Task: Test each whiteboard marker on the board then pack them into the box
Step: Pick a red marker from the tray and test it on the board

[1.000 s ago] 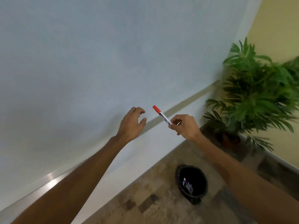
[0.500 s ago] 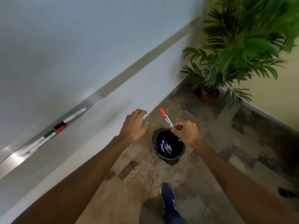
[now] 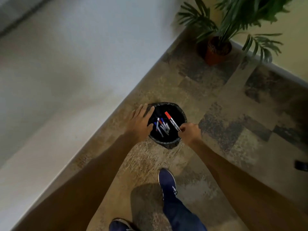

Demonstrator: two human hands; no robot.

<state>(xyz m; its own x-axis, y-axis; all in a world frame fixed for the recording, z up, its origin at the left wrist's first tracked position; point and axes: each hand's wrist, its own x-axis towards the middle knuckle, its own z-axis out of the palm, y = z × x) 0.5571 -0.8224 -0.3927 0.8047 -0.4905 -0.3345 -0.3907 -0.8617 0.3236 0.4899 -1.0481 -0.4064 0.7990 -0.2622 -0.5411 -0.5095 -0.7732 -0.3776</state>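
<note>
- Marker [image 3: 172, 121]: red cap on, held in the air over the mouth of the bin [image 3: 166, 145], not inside it yet.
- Grip: right hand [image 3: 190, 133] pinches the tail end, fingers [image 3: 182, 129] clamped on the barrel just above the bin's right rim.
- Left hand [image 3: 139, 123]: fingers straight and slightly apart, holding nothing, over the bin's left rim. Can't tell if it touches.
- Change: a second ago the marker was up in front of the board; half a second ago the view was swinging down. Now the board is out of view and both hands are at the bin.
- Read: testing looks finished for this one, and it's about to be dropped. Bin seems to be the drop point; no box in view.
- Axis: diagonal in view, cap up-left toward the wall [image 3: 66, 80], tail down-right in the hand.
- Loose markers [image 3: 161, 125] already lie in the bin bottom.
- Around: bin on the floor [image 3: 216, 97] near the wall, shoe [image 3: 166, 182] below, potted plant [image 3: 216, 50] well apart.
</note>
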